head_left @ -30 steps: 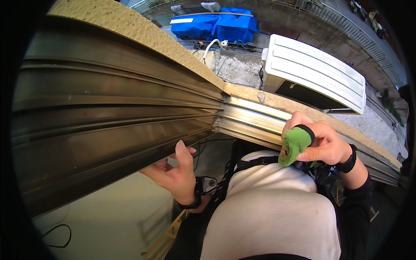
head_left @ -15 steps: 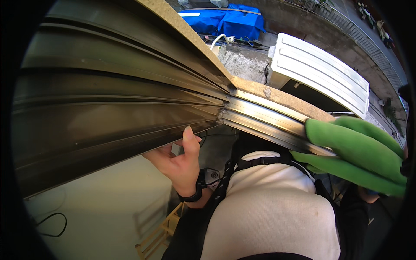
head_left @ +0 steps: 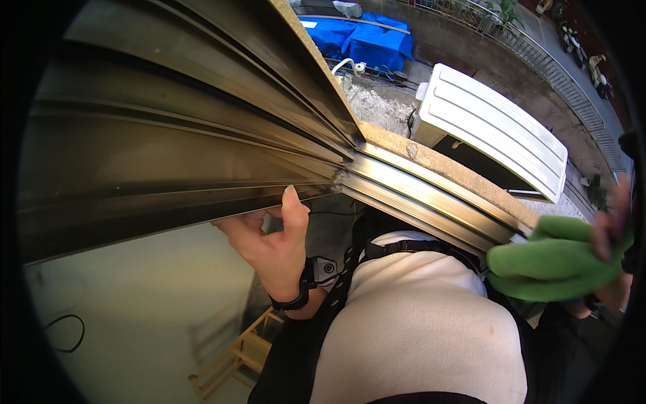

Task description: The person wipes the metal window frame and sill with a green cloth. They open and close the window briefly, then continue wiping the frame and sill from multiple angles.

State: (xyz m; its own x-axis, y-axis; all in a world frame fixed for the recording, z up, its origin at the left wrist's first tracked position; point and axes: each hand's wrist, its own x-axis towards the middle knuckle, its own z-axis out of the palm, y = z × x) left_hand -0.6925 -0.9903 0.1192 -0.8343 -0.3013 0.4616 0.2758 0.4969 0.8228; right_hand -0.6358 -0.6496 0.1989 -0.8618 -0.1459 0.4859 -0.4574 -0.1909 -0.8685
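Note:
A brown metal window frame fills the upper left, its long grooves running to a corner near the middle. My left hand is closed on the frame's lower edge, thumb up against the front and fingers partly hidden behind it. From that corner the grooved metal sill track slants down to the right, shining. At its right end is a folded green cloth. My right hand, smeared by motion at the right rim, holds the cloth; most of its fingers are hidden or blurred.
Outside the window are a white ribbed outdoor unit, a blue tarp and a railing. A rough stone ledge borders the track. Below my left hand are a pale wall, a black cable and a wooden rack.
My right hand and the green cloth have moved right and down along the track, baring more of it. My left hand keeps its hold on the frame; the view has shifted slightly.

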